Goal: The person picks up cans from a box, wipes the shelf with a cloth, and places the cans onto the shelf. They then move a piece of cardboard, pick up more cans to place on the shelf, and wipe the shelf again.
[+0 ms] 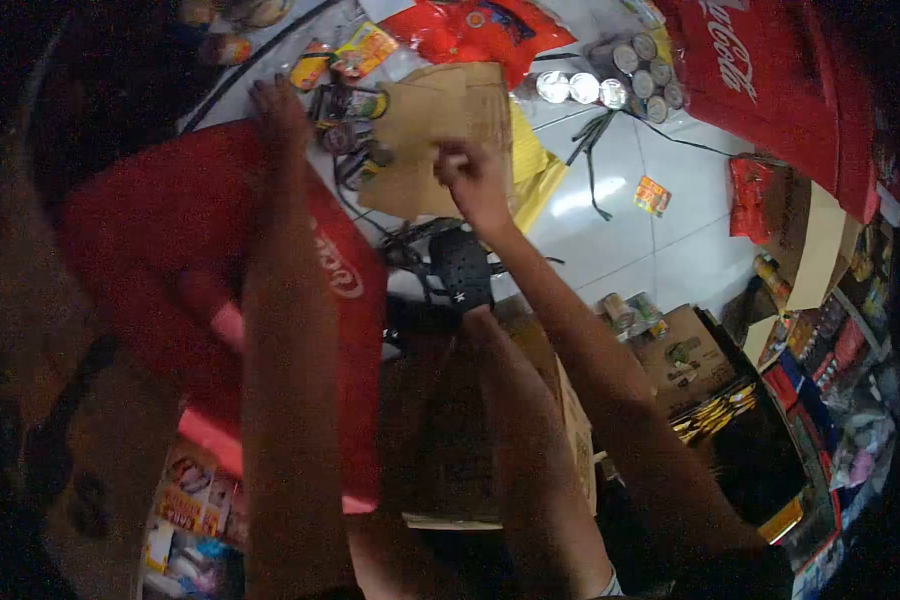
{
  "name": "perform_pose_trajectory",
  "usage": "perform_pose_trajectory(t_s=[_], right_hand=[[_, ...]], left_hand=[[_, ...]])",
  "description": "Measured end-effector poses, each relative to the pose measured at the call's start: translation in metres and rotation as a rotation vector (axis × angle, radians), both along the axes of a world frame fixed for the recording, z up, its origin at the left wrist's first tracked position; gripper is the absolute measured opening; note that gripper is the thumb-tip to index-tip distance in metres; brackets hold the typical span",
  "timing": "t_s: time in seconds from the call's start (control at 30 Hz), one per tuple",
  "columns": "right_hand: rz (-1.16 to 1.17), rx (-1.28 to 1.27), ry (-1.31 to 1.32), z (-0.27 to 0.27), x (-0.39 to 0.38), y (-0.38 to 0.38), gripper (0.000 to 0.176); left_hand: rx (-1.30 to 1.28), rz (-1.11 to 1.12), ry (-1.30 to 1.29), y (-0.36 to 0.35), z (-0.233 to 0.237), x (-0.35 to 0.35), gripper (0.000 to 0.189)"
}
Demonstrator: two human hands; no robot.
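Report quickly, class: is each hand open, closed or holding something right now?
Left hand: blurred; grip cannot be told.
Right hand: partly curled; any held object unclear.

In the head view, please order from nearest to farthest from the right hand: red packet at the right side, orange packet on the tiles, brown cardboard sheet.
1. Brown cardboard sheet, behind the right hand in view.
2. Orange packet, right of the hand.
3. Red packet, farther right.

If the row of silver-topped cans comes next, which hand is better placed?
Probably the right hand: it is over the cardboard, nearer the silver-topped cans, while the left hand is beyond the cardboard's opposite edge. Blur hides whether the right holds something.
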State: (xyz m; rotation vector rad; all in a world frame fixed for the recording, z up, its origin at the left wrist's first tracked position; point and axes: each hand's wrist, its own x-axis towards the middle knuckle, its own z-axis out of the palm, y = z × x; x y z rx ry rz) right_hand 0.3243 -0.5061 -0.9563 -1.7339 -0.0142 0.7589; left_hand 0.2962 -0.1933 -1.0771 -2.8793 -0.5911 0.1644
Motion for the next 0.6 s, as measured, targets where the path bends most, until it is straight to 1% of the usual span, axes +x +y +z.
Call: perform_pose_trajectory(t_s=[0.03,0.07,0.1,0.13,0.17,0.2,0.23,0.27,0.3,0.33,0.37,0.4,0.47,0.5,0.53,0.6], right_hand=[[-0.002,-0.011,0.066,0.006,-0.009,-0.019,0.026],[-0.005,-0.02,0.14,0.012,-0.021,-0.037,0.025],[-0.001,-0.031,0.148,0.012,-0.033,-0.054,0.025],[-0.02,-0.013,0.211,0.009,-0.046,-0.071,0.024],[-0.046,0.008,0.275,0.007,-0.059,-0.084,0.023],[-0.055,0.008,0.276,0.006,-0.068,-0.095,0.023],[-0.079,0.009,0.353,0.007,-0.076,-0.103,0.023],[-0.103,0.016,0.433,0.006,-0.088,-0.111,0.023],[-0.112,0.032,0.432,0.008,-0.095,-0.115,0.023],[-0.105,0.053,0.384,0.007,-0.099,-0.12,0.022],[-0.095,0.074,0.328,0.013,-0.097,-0.118,0.022],[-0.229,0.131,0.446,0.035,-0.088,-0.106,0.025],[-0.247,0.16,0.449,0.058,-0.065,-0.09,0.026],[-0.264,0.16,0.475,0.072,-0.055,-0.082,0.026],[-0.216,0.112,0.452,0.091,-0.036,-0.069,0.028],[-0.205,0.129,0.399,0.132,0.001,-0.046,0.029]], left_hand=[[-0.02,0.001,-0.004,-0.006,0.018,0.009,0.068],[0.043,0.032,0.152,-0.011,0.033,0.013,0.066],[0.113,0.064,0.313,-0.015,0.041,0.015,0.065],[0.107,0.065,0.321,-0.013,0.039,0.016,0.065],[0.008,0.05,0.392,-0.007,0.038,0.016,0.066],[-0.088,0.032,0.457,-0.003,0.039,0.021,0.069],[-0.084,0.018,0.456,0.0,0.028,0.02,0.069],[-0.136,0.058,0.335,0.004,0.012,0.011,0.072],[-0.182,0.102,0.209,0.012,0.004,0.005,0.076],[-0.164,0.093,0.199,0.005,0.026,0.012,0.076],[-0.176,0.181,0.162,-0.012,0.05,0.017,0.079],[-0.189,0.27,0.12,-0.031,0.074,0.022,0.082],[-0.19,0.343,0.042,-0.062,0.123,0.032,0.092],[-0.262,0.446,0.039,-0.073,0.134,0.036,0.094],[-0.338,0.547,0.037,-0.084,0.147,0.04,0.097],[-0.525,0.433,-0.171,-0.126,0.205,0.042,0.098]])
